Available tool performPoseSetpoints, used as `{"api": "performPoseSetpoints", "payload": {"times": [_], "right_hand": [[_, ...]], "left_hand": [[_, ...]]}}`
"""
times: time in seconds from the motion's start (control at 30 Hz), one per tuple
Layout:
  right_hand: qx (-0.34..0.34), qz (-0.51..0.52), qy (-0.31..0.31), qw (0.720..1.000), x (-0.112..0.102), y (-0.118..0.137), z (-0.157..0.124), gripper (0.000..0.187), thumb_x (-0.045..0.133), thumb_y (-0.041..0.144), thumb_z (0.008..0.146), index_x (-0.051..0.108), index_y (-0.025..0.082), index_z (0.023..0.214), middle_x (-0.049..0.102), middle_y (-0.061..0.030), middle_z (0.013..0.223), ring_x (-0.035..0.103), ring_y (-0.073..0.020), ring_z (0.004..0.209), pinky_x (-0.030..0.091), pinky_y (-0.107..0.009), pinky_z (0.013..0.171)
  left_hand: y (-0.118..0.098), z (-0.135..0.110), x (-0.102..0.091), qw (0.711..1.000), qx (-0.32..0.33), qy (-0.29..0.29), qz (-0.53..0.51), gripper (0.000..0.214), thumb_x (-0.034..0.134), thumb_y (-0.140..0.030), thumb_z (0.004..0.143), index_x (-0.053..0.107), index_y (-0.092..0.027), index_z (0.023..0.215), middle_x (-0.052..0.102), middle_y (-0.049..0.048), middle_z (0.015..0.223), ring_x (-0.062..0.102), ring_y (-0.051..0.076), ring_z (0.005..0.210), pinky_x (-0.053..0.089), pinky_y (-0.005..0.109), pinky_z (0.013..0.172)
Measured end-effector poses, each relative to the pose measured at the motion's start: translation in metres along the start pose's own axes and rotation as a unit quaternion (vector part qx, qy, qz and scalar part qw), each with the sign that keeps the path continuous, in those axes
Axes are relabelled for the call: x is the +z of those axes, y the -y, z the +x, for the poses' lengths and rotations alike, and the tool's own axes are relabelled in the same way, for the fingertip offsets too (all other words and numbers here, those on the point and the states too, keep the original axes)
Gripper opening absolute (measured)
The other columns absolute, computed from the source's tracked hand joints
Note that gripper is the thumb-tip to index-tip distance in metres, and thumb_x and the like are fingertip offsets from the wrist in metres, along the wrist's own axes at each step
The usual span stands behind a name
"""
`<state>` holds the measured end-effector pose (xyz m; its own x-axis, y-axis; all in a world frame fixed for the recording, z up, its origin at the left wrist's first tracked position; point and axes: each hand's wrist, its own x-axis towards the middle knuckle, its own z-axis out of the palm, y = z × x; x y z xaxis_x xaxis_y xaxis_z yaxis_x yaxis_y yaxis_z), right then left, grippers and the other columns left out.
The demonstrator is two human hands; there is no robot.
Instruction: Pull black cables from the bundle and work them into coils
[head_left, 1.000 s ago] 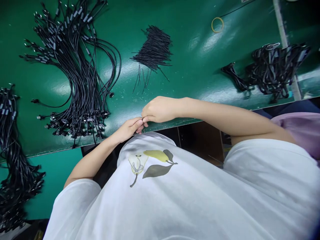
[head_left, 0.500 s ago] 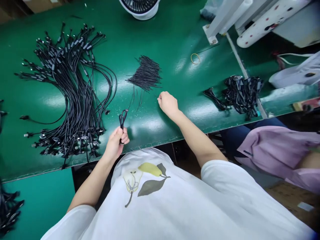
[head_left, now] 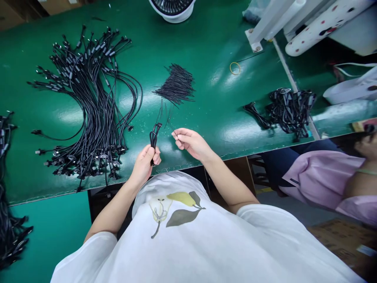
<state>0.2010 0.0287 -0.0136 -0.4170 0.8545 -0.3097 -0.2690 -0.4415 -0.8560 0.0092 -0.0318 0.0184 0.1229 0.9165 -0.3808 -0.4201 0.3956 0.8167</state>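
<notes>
My left hand (head_left: 146,160) grips a folded black cable (head_left: 153,137) upright near the front edge of the green table (head_left: 206,43). My right hand (head_left: 190,142) pinches a thin black twist tie (head_left: 173,131) just to the right of the cable, a short gap between the two hands. A pile of black twist ties (head_left: 176,84) lies on the table beyond both hands. A large fan of loose black cables (head_left: 88,102) with connectors spreads out to the left of my left hand.
A heap of bundled black cables (head_left: 290,110) lies at the right. A yellow rubber band (head_left: 235,68) and a white fan (head_left: 172,8) sit further back. More cables (head_left: 8,228) hang at the far left. A person in a pink top (head_left: 324,181) sits at my right.
My right hand has come back from the tie pile toward my left hand, now holding a tie. My left hand still holds the folded cable, shifted slightly right.
</notes>
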Motion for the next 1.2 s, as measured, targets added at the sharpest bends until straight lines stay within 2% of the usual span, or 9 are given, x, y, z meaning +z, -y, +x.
{"api": "performPoseSetpoints", "payload": {"times": [0.1,0.2,0.27,0.33,0.43,0.63,0.83,0.97,1.2], "right_hand": [[-0.008,0.073,-0.007,0.997,0.024,-0.003,-0.001,0.019,0.056,0.031,0.074,0.043,0.021,0.083,0.034,0.0063,0.069,0.03,-0.0062,0.051,0.026,-0.021,0.049],[-0.103,-0.074,-0.045,0.991,0.042,0.0,0.0,0.029,0.06,0.035,0.075,0.045,0.022,0.097,0.029,0.0069,0.071,0.026,-0.0072,0.055,0.027,-0.021,0.053],[-0.154,-0.212,-0.044,0.964,0.051,0.005,0.002,0.044,0.065,0.034,0.075,0.046,0.022,0.112,0.03,0.0071,0.072,0.029,-0.008,0.058,0.031,-0.022,0.057],[-0.175,-0.304,-0.017,0.936,0.055,0.009,0.005,0.043,0.061,0.031,0.079,0.047,0.021,0.118,0.031,0.0073,0.069,0.033,-0.0092,0.059,0.034,-0.023,0.062],[-0.183,-0.375,0.009,0.909,0.054,0.013,0.01,0.029,0.049,0.026,0.082,0.051,0.019,0.11,0.036,0.0069,0.064,0.037,-0.0111,0.058,0.035,-0.025,0.065],[-0.196,-0.505,-0.03,0.84,0.052,0.009,0.011,0.029,0.036,0.026,0.085,0.052,0.016,0.107,0.056,-0.0036,0.078,0.05,-0.0174,0.068,0.036,-0.028,0.067],[-0.197,-0.489,-0.012,0.849,0.046,0.012,0.007,0.027,0.035,0.025,0.086,0.054,0.017,0.103,0.058,-0.0043,0.083,0.052,-0.0166,0.072,0.037,-0.027,0.069],[-0.189,-0.453,0.038,0.871,0.038,0.016,0.006,0.02,0.043,0.023,0.082,0.055,0.018,0.097,0.055,-0.0001,0.077,0.044,-0.013,0.064,0.037,-0.025,0.065],[-0.257,-0.495,0.128,0.82,0.028,0.02,0.0,0.022,0.037,0.017,0.085,0.057,0.016,0.095,0.058,-0.0086,0.094,0.052,-0.0184,0.086,0.042,-0.031,0.082]], "left_hand": [[0.003,-0.002,0.0,0.999,0.018,-0.014,0.033,0.035,0.067,-0.049,0.082,0.056,-0.016,0.077,0.039,-0.006,0.057,0.035,0.006,0.05,0.032,0.021,0.052],[0.009,-0.004,-0.004,0.996,0.03,-0.019,0.078,0.035,0.064,-0.05,0.084,0.056,-0.017,0.08,0.041,-0.0054,0.059,0.038,0.007,0.052,0.033,0.022,0.053],[0.013,-0.006,-0.006,0.995,0.029,-0.015,0.098,0.035,0.062,-0.052,0.084,0.055,-0.017,0.081,0.042,-0.0052,0.06,0.039,0.008,0.053,0.034,0.023,0.054],[0.015,-0.008,-0.008,0.994,0.023,-0.009,0.105,0.036,0.062,-0.052,0.084,0.056,-0.017,0.084,0.043,-0.0049,0.062,0.04,0.008,0.054,0.036,0.023,0.056],[0.017,-0.012,-0.01,0.995,0.008,0.014,0.097,0.036,0.061,-0.051,0.086,0.058,-0.016,0.093,0.044,-0.0044,0.065,0.042,0.009,0.056,0.036,0.024,0.057],[0.015,-0.014,-0.017,0.989,-0.011,0.051,0.139,0.038,0.057,-0.05,0.088,0.057,-0.017,0.109,0.052,-0.0021,0.074,0.048,0.01,0.065,0.041,0.025,0.067],[0.005,-0.017,-0.023,0.982,-0.045,0.074,0.167,0.038,0.061,-0.049,0.086,0.063,-0.014,0.1,0.054,0.0001,0.076,0.053,0.012,0.072,0.046,0.028,0.075],[-0.001,-0.023,-0.021,0.987,-0.13,0.078,0.061,0.036,0.07,-0.045,0.08,0.061,-0.014,0.096,0.045,-0.0024,0.07,0.045,0.009,0.061,0.038,0.02,0.053],[-0.001,-0.03,-0.019,0.989,-0.128,0.05,0.053,0.044,0.07,-0.053,0.078,0.064,-0.011,0.091,0.035,-0.0045,0.063,0.035,0.006,0.052,0.023,0.017,0.043]]}}
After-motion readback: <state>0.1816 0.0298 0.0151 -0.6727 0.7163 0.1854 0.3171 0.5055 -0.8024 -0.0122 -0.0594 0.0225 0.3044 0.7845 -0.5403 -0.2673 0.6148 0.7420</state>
